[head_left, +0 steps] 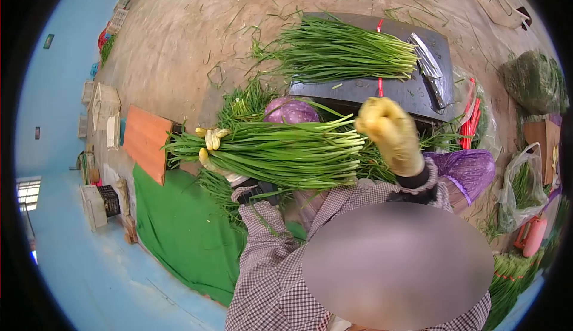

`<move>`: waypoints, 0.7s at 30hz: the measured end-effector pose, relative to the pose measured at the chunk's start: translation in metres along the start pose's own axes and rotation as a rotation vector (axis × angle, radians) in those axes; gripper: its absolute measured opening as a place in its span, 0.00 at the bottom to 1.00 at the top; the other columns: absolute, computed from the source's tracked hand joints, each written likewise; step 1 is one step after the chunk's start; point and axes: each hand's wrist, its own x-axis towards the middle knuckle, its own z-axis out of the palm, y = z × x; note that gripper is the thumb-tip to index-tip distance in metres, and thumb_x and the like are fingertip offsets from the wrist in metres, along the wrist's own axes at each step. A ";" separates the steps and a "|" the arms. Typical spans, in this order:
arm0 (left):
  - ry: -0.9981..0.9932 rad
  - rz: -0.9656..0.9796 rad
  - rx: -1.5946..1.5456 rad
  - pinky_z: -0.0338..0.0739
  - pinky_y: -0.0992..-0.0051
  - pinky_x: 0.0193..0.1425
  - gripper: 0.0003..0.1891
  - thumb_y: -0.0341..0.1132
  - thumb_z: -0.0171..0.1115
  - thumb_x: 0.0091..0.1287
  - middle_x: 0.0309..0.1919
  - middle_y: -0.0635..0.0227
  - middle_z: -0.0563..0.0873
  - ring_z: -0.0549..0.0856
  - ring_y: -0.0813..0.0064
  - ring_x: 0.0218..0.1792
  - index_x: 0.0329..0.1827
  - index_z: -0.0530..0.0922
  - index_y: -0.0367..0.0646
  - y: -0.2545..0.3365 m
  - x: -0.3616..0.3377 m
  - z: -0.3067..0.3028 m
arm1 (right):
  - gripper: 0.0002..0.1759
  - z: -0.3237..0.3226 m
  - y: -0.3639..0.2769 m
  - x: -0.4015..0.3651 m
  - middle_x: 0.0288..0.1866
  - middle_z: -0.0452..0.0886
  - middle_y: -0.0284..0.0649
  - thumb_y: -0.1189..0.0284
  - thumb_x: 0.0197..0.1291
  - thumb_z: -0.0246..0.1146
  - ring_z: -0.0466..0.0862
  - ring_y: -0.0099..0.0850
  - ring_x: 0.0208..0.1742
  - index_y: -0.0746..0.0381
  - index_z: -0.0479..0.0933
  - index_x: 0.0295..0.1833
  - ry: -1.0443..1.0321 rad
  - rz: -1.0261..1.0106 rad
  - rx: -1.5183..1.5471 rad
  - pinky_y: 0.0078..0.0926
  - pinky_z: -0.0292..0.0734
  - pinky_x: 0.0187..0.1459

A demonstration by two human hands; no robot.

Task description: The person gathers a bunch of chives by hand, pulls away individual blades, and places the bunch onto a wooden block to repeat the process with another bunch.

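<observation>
My left hand (212,144), in a pale yellow glove, is closed around the leafy end of a bunch of garlic chives (280,152). The bunch lies sideways across my lap, its pale cut ends pointing right. Just beyond those ends, my right hand (382,121) is raised in a yellowish glove with its fingers curled into a fist. What that fist may hold is hidden. In front, a second pile of garlic chives (349,48) rests on a dark board (340,89), over a red tie strip (380,86). A knife (428,68) lies beside this pile.
Loose chives (239,107) lie around my knees, which have purple covers (462,173). Red strips (471,116) in clear plastic are right of the board. An orange board (146,143) and green cloth (179,223) are at left. Bagged greens (525,182) stand at far right.
</observation>
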 end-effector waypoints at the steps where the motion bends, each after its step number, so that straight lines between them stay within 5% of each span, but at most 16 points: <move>1: 0.035 0.027 0.023 0.74 0.70 0.61 0.20 0.29 0.62 0.68 0.30 0.76 0.70 0.73 0.79 0.32 0.63 0.75 0.37 -0.002 -0.001 0.001 | 0.08 -0.011 -0.008 -0.004 0.34 0.73 0.29 0.80 0.63 0.63 0.66 0.23 0.31 0.59 0.71 0.34 -0.047 -0.067 0.139 0.22 0.67 0.38; 2: 0.013 0.010 -0.002 0.74 0.70 0.60 0.20 0.29 0.62 0.68 0.29 0.76 0.70 0.73 0.79 0.32 0.63 0.75 0.37 0.000 -0.001 -0.003 | 0.04 -0.032 0.002 -0.007 0.39 0.81 0.34 0.73 0.68 0.64 0.76 0.27 0.35 0.62 0.79 0.41 -0.193 -0.118 0.221 0.25 0.73 0.41; 5: -0.045 -0.029 -0.070 0.75 0.72 0.57 0.20 0.29 0.62 0.68 0.28 0.75 0.70 0.73 0.79 0.30 0.63 0.75 0.38 0.006 -0.001 -0.019 | 0.07 -0.045 0.022 -0.009 0.38 0.83 0.37 0.70 0.69 0.64 0.82 0.33 0.37 0.62 0.82 0.41 -0.237 -0.028 -0.808 0.29 0.77 0.44; 12: -0.207 -0.065 -0.044 0.75 0.75 0.50 0.19 0.29 0.63 0.68 0.26 0.76 0.72 0.73 0.79 0.27 0.62 0.75 0.37 0.000 0.004 -0.005 | 0.20 -0.005 0.104 -0.004 0.37 0.86 0.44 0.51 0.63 0.68 0.86 0.43 0.39 0.59 0.86 0.40 0.000 0.053 -1.227 0.40 0.80 0.41; 17: -0.292 -0.059 0.002 0.75 0.75 0.51 0.19 0.30 0.62 0.70 0.26 0.75 0.73 0.75 0.79 0.29 0.63 0.75 0.38 -0.007 0.000 0.020 | 0.11 0.002 0.107 0.008 0.36 0.82 0.37 0.65 0.69 0.65 0.82 0.26 0.40 0.62 0.82 0.42 -0.004 0.283 -0.603 0.29 0.77 0.46; 18: -0.343 -0.069 0.089 0.77 0.73 0.59 0.19 0.30 0.60 0.73 0.27 0.77 0.71 0.75 0.81 0.31 0.65 0.72 0.39 0.000 0.002 0.017 | 0.10 0.007 0.084 0.010 0.37 0.82 0.34 0.65 0.70 0.65 0.81 0.24 0.41 0.62 0.82 0.43 0.017 0.338 -0.384 0.28 0.76 0.47; 21: -0.137 0.040 0.245 0.77 0.70 0.63 0.23 0.30 0.61 0.71 0.28 0.77 0.70 0.75 0.80 0.33 0.68 0.72 0.38 -0.004 -0.009 0.025 | 0.08 0.008 0.038 0.006 0.39 0.79 0.29 0.67 0.74 0.61 0.75 0.20 0.38 0.61 0.79 0.46 0.091 0.291 0.241 0.24 0.74 0.46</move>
